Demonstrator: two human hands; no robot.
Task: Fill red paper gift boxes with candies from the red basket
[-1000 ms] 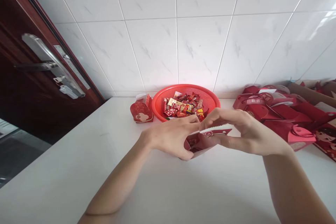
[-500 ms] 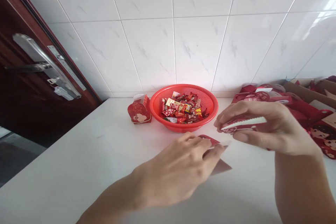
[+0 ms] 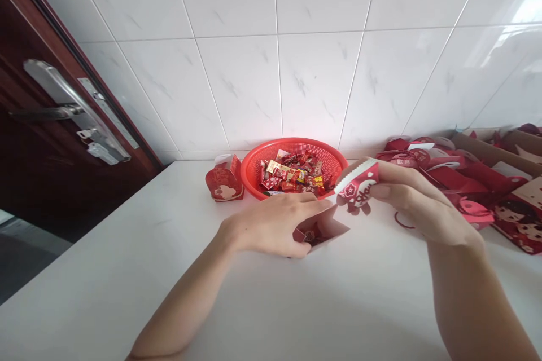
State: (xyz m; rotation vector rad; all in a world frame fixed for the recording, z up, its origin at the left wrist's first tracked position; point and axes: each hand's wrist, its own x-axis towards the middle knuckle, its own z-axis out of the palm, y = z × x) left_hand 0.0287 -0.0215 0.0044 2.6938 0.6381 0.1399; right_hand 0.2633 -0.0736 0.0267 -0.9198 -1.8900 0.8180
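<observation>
My left hand (image 3: 271,224) grips a small red paper gift box (image 3: 328,228), its top flaps spread and the mouth tilted toward me. Something dark and patterned shows inside it. Between the thumb and fingers of my right hand (image 3: 406,194) is a red-and-white wrapped candy (image 3: 358,186) with a zigzag edge, held just above and to the right of the box. Behind the hands stands a red plastic colander (image 3: 296,144), holding many wrapped candies (image 3: 292,172).
A closed red gift box (image 3: 225,179) stands left of the colander. On the right lie a pile of red boxes (image 3: 461,177) and an open cardboard carton (image 3: 491,149). White tiles back the white table (image 3: 169,259); a dark red door (image 3: 42,146) is at left.
My left hand has turned, so the box's open mouth now shows. My right hand has moved left toward the box, turning the candy's printed side into view.
</observation>
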